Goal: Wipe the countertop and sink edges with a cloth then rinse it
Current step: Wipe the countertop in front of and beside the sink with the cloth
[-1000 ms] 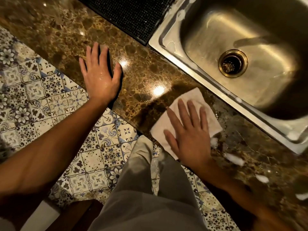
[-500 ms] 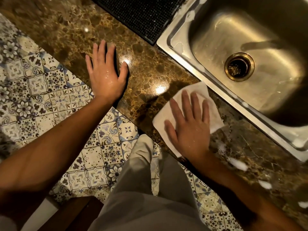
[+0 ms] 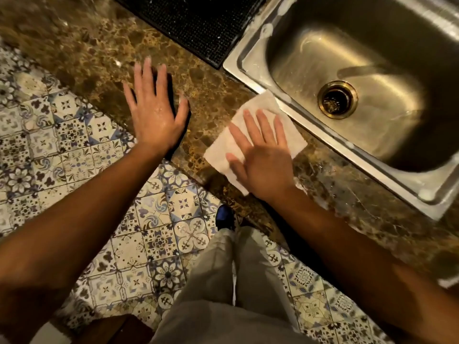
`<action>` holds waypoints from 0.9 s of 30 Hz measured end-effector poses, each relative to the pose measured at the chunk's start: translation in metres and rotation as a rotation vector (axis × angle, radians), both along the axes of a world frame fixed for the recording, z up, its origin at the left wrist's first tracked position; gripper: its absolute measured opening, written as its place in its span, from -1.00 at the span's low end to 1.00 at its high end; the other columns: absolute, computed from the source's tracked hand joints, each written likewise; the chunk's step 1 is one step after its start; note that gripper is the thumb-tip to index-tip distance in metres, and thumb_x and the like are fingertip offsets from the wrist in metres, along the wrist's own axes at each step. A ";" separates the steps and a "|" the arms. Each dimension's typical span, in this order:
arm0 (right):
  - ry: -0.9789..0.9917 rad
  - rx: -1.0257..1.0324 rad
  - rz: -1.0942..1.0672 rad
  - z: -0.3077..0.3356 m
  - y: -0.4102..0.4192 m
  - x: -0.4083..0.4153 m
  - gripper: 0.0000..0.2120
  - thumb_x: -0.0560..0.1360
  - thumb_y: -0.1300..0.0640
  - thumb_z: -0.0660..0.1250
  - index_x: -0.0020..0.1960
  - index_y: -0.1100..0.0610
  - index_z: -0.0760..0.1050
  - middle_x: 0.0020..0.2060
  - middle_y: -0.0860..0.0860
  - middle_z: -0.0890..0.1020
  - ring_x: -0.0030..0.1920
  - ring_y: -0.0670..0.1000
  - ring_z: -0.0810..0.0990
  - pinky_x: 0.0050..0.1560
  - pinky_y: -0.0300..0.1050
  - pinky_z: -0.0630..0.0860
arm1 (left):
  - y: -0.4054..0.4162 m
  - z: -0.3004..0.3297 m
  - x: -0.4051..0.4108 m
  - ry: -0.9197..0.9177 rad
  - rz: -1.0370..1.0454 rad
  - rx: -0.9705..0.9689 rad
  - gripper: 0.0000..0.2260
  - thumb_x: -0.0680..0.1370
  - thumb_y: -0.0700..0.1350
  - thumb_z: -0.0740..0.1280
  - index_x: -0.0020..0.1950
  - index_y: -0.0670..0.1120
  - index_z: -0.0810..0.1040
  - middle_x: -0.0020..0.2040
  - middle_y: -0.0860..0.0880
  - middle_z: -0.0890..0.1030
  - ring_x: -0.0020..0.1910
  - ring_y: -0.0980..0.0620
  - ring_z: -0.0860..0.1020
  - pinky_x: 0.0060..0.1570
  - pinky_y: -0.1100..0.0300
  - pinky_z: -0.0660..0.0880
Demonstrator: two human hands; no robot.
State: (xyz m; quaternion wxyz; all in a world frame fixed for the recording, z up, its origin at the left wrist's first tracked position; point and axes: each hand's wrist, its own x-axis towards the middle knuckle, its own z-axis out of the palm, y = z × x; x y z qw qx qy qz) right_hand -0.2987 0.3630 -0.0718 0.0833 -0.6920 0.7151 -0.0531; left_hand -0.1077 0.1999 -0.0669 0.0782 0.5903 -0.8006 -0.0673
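Cloth (image 3: 255, 137) and right hand (image 3: 264, 155) now sit closer to the sink (image 3: 248, 60) than a second ago: the white cloth's far corner has slid up across the brown marble tabletop (image 3: 213, 95) until it touches the steel rim at the sink's near-left edge, where earlier a strip of bare stone lay between them. The left hand (image 3: 155, 112) has stayed planted on the tabletop near its front edge, fingers straight and spread wide, palm down, holding nothing. It lies well to the left of the cloth, apart from it, with bare stone between.

The right hand presses flat on top of the cloth, fingers straight and slightly fanned, pointing toward the sink; nothing is curled round the fabric. The cloth lies spread out under that palm, its edges showing on the left, far and right sides of the hand.

White suds streak the sink rim. A black dotted mat (image 3: 198, 23) lies on the tabletop behind the left hand, touching the sink's left side. Patterned floor tiles (image 3: 74, 155) and pale trousers (image 3: 236, 281) show below.
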 end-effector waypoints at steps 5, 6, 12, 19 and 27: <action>0.034 0.060 -0.109 0.009 0.107 -0.025 -0.41 0.69 -0.22 0.08 0.65 0.00 0.21 0.66 0.15 0.14 0.67 0.21 0.01 0.61 0.31 -0.02 | 0.070 0.004 -0.043 0.066 -0.263 0.111 -0.35 0.65 0.23 0.10 0.67 -0.07 0.20 0.70 -0.18 0.06 0.68 -0.20 -0.01 0.61 -0.33 -0.08; 0.029 0.062 -0.142 0.011 0.126 -0.026 -0.41 0.68 -0.22 0.10 0.65 -0.01 0.20 0.66 0.13 0.13 0.67 0.20 0.01 0.61 0.32 -0.01 | 0.084 0.001 -0.050 0.053 -0.285 0.114 -0.36 0.65 0.23 0.07 0.66 -0.08 0.21 0.70 -0.19 0.07 0.68 -0.21 -0.01 0.60 -0.35 -0.06; 0.019 0.064 -0.277 0.011 0.180 -0.022 -0.41 0.66 -0.21 0.12 0.64 -0.02 0.23 0.66 0.09 0.13 0.67 0.17 0.02 0.60 0.35 0.01 | 0.094 -0.006 -0.054 -0.035 -0.262 0.066 -0.38 0.68 0.23 0.06 0.65 -0.10 0.22 0.69 -0.22 0.08 0.68 -0.22 0.00 0.60 -0.31 -0.06; 0.025 0.002 -0.223 0.007 0.133 -0.033 -0.41 0.67 -0.21 0.10 0.62 0.02 0.27 0.64 0.14 0.20 0.66 0.20 0.06 0.60 0.32 0.01 | 0.097 -0.008 -0.057 0.029 -0.219 0.042 -0.44 0.69 0.20 0.09 0.62 -0.05 0.31 0.68 -0.17 0.17 0.68 -0.18 0.07 0.62 -0.23 -0.03; 0.047 -0.121 -0.149 -0.010 0.060 -0.039 -0.43 0.67 -0.21 0.08 0.60 0.02 0.32 0.62 0.16 0.26 0.64 0.20 0.17 0.58 0.34 0.05 | 0.096 -0.006 -0.052 0.061 -0.186 0.046 -0.44 0.72 0.24 0.05 0.62 -0.04 0.31 0.69 -0.13 0.15 0.68 -0.16 0.04 0.63 -0.20 -0.06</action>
